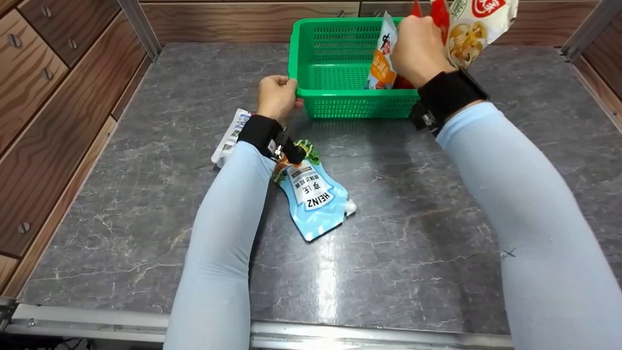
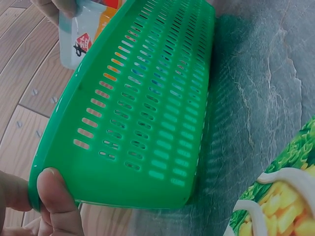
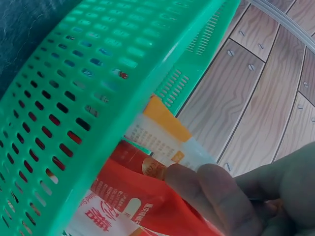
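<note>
My left hand (image 1: 277,97) pinches the rim of a green plastic basket (image 1: 347,93) at its front left corner, with the thumb (image 2: 55,191) on the outside wall. At the basket's right side my right hand (image 1: 419,48) grips a red packet (image 3: 142,182), fingers (image 3: 224,196) curled over its upper part. Right beside that hand a white and orange packet (image 1: 382,63) stands upright in the basket. A cream packet with a food picture (image 1: 469,34) rises to the right of the hand. The hand hides part of the packets.
A light blue Heinz pouch (image 1: 313,209) with a white cap lies on the grey marbled table (image 1: 388,272), partly under my left wrist. Left of it is a white packet (image 1: 231,138) with a barcode. Wood-patterned panels (image 1: 218,22) border the table, and a metal rail (image 1: 92,323) runs along its front.
</note>
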A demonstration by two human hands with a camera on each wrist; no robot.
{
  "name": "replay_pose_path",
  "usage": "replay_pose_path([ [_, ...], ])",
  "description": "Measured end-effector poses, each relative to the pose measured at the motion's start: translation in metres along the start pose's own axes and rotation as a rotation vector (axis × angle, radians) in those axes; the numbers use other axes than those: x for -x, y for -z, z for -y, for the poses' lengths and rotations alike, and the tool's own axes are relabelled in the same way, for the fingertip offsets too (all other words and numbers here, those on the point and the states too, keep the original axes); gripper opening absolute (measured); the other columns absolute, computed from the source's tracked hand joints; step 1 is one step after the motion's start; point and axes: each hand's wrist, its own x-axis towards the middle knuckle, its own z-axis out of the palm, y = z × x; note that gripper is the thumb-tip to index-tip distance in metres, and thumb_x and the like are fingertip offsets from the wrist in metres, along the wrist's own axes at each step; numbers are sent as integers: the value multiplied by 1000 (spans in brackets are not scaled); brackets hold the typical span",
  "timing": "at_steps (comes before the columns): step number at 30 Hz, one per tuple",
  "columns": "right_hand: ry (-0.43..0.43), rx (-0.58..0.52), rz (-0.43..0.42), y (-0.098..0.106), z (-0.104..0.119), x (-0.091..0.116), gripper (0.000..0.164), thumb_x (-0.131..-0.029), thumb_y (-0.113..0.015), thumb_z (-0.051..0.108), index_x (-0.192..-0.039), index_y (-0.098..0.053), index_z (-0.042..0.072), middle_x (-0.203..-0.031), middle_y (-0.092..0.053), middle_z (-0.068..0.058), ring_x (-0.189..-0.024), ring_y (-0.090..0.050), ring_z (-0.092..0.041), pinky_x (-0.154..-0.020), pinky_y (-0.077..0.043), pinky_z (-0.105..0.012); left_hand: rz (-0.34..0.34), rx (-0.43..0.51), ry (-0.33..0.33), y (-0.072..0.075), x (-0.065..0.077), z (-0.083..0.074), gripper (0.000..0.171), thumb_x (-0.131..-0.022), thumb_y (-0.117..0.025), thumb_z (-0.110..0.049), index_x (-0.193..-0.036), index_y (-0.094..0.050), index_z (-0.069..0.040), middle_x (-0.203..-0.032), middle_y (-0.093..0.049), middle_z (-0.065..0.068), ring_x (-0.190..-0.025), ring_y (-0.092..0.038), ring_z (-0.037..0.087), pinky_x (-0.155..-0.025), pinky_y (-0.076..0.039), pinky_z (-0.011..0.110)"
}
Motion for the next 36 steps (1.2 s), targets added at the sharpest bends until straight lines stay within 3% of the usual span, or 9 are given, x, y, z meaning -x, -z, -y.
replay_pose_path([
  [9,-1,2,3,-3,-3,6,31,-89,-42,8,-108,-57,-10,-96,-58,-30,-84,-55,-42,-70,-47,-47,18,-5,-25,2,-1,2,27,-93,-48,-12,-112,-58,5,-78,-59,8,-50,-59,11,-59,-54,26],
  [18,61,3,-24,-3,-4,19,30,-92,-39,18,-96,-57,-6,-81,-55,-23,-68,-50,-34,-58,-35,-37,60,47,59,10,2,0,30,-94,-49,-15,-118,-55,2,-87,-58,12,-56,-59,13,-64,-54,29],
  [21,88,20,-22,1,-1,26,33,-94,-38,22,-99,-58,-4,-73,-52,-20,-62,-47,-32,-55,-32,-36,66,79,77,13,4,0,31,-94,-49,-16,-118,-56,2,-88,-57,12,-56,-59,14,-63,-54,29],
  [28,91,9,30,13,4,44,38,-94,-40,26,-118,-55,0,-76,-55,-15,-55,-47,-26,-49,-35,-34,106,160,135,26,12,2,32,-92,-53,-19,-118,-56,0,-90,-56,16,-54,-56,14,-56,-52,26],
  [32,78,4,101,15,3,58,39,-94,-43,29,-120,-54,2,-82,-59,-12,-63,-52,-24,-53,-40,-33,141,130,139,34,18,0,32,-92,-54,-17,-118,-54,1,-86,-52,14,-53,-55,14,-51,-50,23],
  [36,92,2,153,15,-1,72,43,-93,-46,33,-124,-52,4,-97,-64,-13,-75,-59,-24,-63,-48,-37,178,23,117,44,27,-5,30,-92,-53,-19,-116,-55,0,-81,-52,10,-56,-55,15,-52,-50,24],
])
